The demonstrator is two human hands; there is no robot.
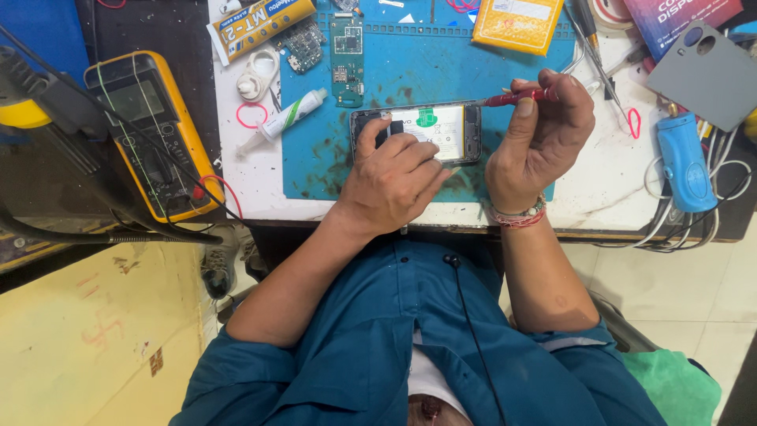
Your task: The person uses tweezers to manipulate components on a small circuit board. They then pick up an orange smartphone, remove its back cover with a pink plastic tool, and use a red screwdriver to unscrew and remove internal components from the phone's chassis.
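Note:
An opened phone (441, 130) with its back off and a white battery showing lies on the blue work mat (410, 67). My left hand (390, 177) presses down on the phone's left part and holds it steady. A red-handled screwdriver (516, 97) is gripped in my right hand (540, 134), its thin tip touching the phone's upper right edge. A green circuit board (347, 59) lies on the mat above the phone.
A yellow multimeter (154, 134) with leads sits at the left. A small white glue tube (288, 116) and a yellow adhesive tube (260, 25) lie upper left. A yellow packet (516, 24), grey phone cover (698, 75) and blue tool (684, 162) are at right.

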